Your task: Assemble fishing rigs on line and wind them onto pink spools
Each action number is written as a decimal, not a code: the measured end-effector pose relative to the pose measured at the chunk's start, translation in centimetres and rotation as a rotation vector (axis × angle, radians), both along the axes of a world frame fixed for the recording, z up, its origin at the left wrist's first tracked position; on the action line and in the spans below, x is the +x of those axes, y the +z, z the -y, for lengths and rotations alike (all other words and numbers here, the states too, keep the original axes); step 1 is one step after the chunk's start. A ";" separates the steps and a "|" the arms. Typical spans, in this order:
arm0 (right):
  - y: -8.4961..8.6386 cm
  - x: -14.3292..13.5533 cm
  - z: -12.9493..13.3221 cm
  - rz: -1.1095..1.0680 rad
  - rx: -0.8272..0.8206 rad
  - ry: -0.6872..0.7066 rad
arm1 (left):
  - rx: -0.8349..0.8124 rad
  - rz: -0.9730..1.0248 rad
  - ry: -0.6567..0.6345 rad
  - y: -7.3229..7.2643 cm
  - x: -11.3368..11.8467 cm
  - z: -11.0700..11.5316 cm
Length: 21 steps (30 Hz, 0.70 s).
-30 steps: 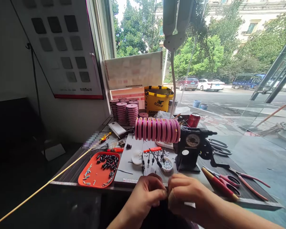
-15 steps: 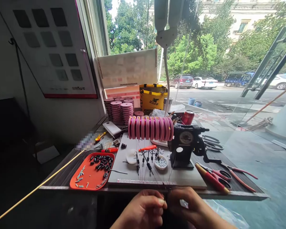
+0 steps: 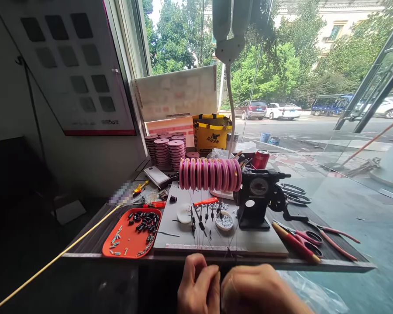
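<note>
Below the table's front edge, my left hand is closed, fingertips pinched around something too small to make out. My right hand is close beside it, its fingers curled and closed; what they hold is hidden. Thin lines run from the row of pink spools down toward my hands. Several small black pieces hang or lie along these lines above the pale board. The spools sit on a black hand-cranked winder.
An orange tray with black parts is at the left. A white bowl of beads stands on the board. Scissors and pliers lie at the right. Pink discs are stacked behind, beside a yellow bag.
My left hand has turned more upright, with its fingers bent. My right hand has turned, its back now hiding the fingers more. The view has shifted slightly.
</note>
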State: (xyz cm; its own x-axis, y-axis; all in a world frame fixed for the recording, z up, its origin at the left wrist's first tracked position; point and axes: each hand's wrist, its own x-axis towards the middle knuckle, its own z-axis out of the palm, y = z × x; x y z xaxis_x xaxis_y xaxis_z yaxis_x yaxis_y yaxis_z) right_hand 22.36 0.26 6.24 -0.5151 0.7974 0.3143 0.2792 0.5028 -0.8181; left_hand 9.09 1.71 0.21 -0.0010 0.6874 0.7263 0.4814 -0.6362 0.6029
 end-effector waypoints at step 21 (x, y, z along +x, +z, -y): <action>3.5 -0.6 -2.8 0.538 0.317 0.048 | 0.290 -0.379 -0.234 1.8 -2.1 -1.7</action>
